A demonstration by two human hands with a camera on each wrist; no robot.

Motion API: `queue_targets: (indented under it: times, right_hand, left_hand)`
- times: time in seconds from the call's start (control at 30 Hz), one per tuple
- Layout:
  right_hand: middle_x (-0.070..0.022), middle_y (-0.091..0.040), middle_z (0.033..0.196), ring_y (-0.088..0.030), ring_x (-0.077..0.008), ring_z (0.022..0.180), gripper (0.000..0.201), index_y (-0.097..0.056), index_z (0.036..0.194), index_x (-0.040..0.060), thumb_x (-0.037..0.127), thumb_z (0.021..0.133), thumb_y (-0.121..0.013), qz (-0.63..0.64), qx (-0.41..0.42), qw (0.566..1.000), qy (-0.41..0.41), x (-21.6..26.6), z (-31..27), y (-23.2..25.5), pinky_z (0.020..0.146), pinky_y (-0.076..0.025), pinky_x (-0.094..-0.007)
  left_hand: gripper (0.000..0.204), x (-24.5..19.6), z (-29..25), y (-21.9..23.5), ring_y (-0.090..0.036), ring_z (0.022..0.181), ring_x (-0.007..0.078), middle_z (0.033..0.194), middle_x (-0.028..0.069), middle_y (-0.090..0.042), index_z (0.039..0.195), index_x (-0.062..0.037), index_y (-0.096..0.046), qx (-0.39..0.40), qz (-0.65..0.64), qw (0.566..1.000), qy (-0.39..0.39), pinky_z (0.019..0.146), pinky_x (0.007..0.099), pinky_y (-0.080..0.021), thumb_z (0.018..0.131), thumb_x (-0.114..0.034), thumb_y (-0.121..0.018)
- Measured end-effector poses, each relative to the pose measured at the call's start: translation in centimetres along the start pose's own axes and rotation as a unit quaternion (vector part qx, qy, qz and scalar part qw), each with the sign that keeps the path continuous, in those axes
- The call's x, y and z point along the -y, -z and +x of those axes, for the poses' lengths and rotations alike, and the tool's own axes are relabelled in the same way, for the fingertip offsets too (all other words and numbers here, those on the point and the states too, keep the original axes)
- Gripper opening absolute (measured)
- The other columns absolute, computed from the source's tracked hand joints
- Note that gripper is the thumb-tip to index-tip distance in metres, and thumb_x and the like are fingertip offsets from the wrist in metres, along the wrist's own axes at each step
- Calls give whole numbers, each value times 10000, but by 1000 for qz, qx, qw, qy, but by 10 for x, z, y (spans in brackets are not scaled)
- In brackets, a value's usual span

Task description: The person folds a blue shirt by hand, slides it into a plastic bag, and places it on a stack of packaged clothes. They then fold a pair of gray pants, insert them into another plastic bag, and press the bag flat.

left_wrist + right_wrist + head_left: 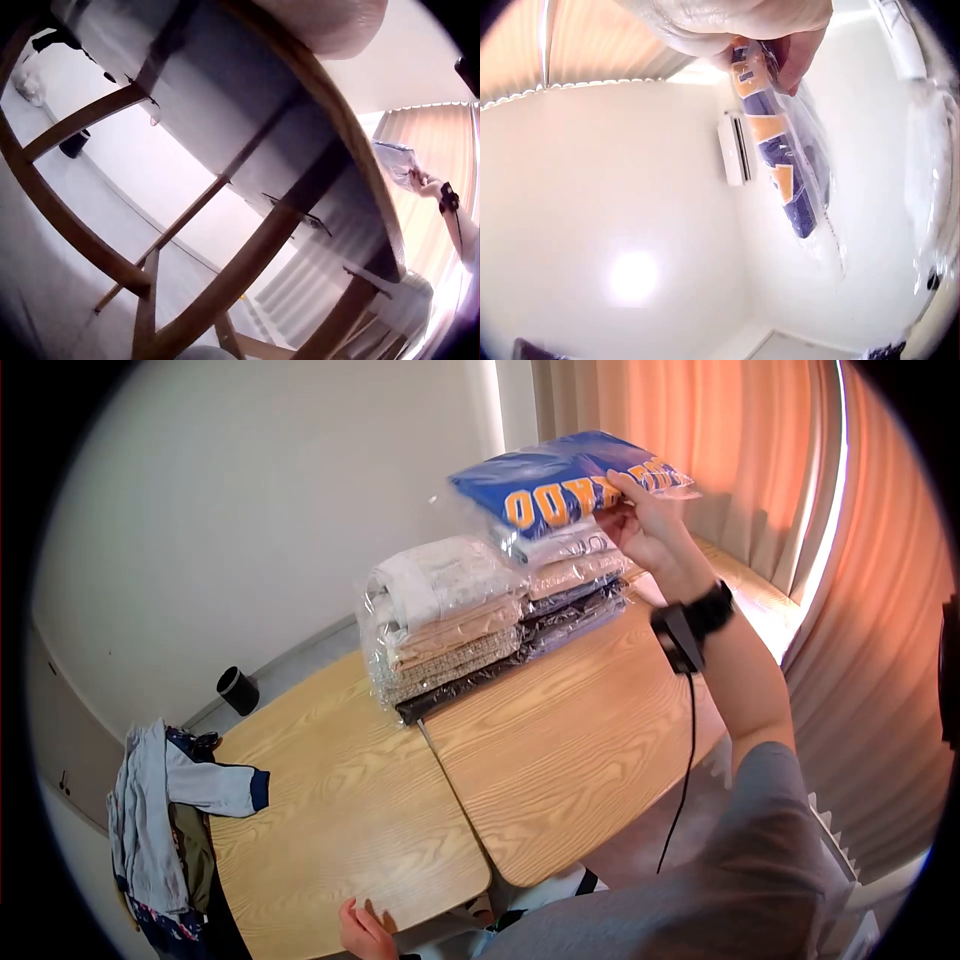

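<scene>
A clear bag with a folded blue garment [560,468] bearing orange letters is pinched at its edge by the right hand [650,535], thumb on top. It is above the right stack of bagged clothes [575,575]. In the right wrist view the bagged blue garment [772,139] hangs edge-on from the right hand [742,22]. The left hand [367,933] rests at the near table edge, holding nothing visible; in the left wrist view part of the left hand [330,22] shows above the table's rim.
Left of that stack stands another pile of bagged folded clothes [450,620] on the wooden table [340,800]. Loose clothes [150,820] hang over the table's left end. A black bin [238,690] stands on the floor; curtains [700,430] hang at the right.
</scene>
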State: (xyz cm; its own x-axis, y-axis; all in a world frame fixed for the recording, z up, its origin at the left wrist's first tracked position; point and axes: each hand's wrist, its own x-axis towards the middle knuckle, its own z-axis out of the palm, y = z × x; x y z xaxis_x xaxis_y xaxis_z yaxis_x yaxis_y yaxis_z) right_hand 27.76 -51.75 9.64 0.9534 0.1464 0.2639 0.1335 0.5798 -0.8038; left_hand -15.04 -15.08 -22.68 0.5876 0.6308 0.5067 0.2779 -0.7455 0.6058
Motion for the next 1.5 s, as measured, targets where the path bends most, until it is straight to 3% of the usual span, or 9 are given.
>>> queue_targets:
  times: [0.07,0.33,0.53,0.7,0.87,0.93,1.2,1.27,1.5]
  right_hand:
    - [-58,-621,873,-609,-168,770,161,-578,931,71,170,832,-657,10,-44,999,-1,-11,51,23,666,-528,-275]
    - [-89,-578,915,-584,-201,803,206,-532,983,31,145,847,-637,42,-193,976,-92,-102,133,100,705,-529,-325]
    - [-127,-539,1040,-574,-239,885,313,-483,1054,21,144,830,-663,32,-126,986,-101,-87,125,101,779,-518,-373]
    - [-129,-622,832,-648,-234,722,312,-539,916,10,267,815,-684,-82,-78,985,-132,-73,115,101,609,-576,-288]
    - [-83,-618,683,-623,-144,548,291,-561,834,34,300,811,-679,-245,-144,942,-181,-66,87,97,434,-509,-201]
    - [-76,-624,676,-612,-132,543,275,-559,768,54,295,805,-687,-256,-75,948,-173,-68,80,97,413,-476,-193]
    - [-20,-576,643,-562,-102,558,186,-555,744,81,221,858,-598,-164,78,952,-248,-128,0,30,446,-436,-201]
    - [-14,-572,644,-546,-105,544,165,-550,741,84,183,873,-561,-136,169,935,-282,-158,-33,-3,473,-439,-207]
    - [-21,-558,619,-533,-107,516,161,-547,722,75,153,862,-567,-74,259,839,-472,-285,-143,-101,459,-437,-208]
  left_hand:
    - [361,7,-6,5,-629,826,254,972,137,-645,1139,-49,-522,65,52,995,58,705,399,-496,883,-301,-553]
    - [290,-22,3,11,-589,773,359,889,173,-627,1074,-44,-556,55,124,990,43,659,416,-473,909,-270,-481]
    - [290,-14,-2,7,-611,799,314,920,165,-634,1076,-33,-555,72,91,991,60,681,396,-488,915,-257,-468]
    - [311,-7,-5,6,-625,824,239,928,149,-636,1081,-5,-551,47,104,993,-16,660,344,-515,921,-261,-473]
    - [378,3,-8,-3,-611,688,185,792,107,-621,971,2,-576,17,-2,999,45,540,286,-483,915,-361,-486]
    - [233,-19,4,-2,-566,651,214,747,112,-562,998,14,-550,-21,68,997,-34,590,322,-438,934,-166,-415]
    - [258,13,0,-8,-572,699,156,801,86,-595,1018,-5,-558,14,32,999,27,592,291,-476,954,-203,-405]
    - [224,-4,9,-1,-600,738,300,844,170,-629,988,-25,-596,42,-40,988,143,669,376,-473,896,-173,-455]
    - [262,10,60,46,-506,629,78,711,10,-547,1126,-41,-515,135,-326,894,277,573,226,-418,898,-166,-542]
